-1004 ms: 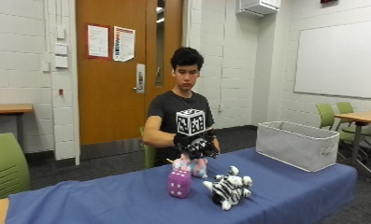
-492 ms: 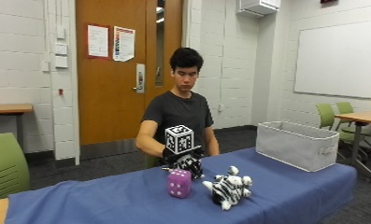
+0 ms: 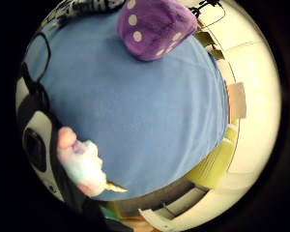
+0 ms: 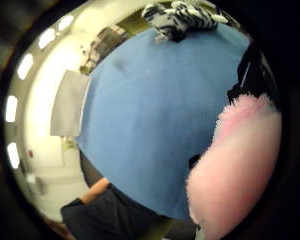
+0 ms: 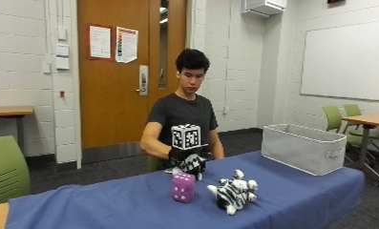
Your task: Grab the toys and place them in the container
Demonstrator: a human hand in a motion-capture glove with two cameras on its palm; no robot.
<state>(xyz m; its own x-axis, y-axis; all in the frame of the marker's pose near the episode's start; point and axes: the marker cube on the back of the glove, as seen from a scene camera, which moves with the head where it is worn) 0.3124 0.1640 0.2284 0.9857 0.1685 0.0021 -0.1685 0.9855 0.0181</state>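
Note:
My gloved right hand (image 5: 189,163) hangs low over the blue table (image 5: 100,205), just behind a purple spotted plush die (image 5: 183,187) (image 3: 157,26). It grips a pink fluffy plush toy (image 4: 240,160) with pastel fur and a gold horn (image 3: 84,166), held close to the palm. In the outside view the hand and the die hide most of that toy. A black-and-white zebra plush (image 5: 233,193) (image 4: 182,15) lies to the right of the die. The grey fabric container (image 5: 303,148) (image 4: 67,102) stands at the table's far right end.
Bare blue cloth lies between the zebra and the container. A green chair (image 5: 5,167) stands off the table's left end. More green chairs (image 5: 335,117) and a wooden table are behind the container. The person sits across the table.
The hand came down and to the left from above the pink toy, onto it behind the die. The die and zebra have not moved.

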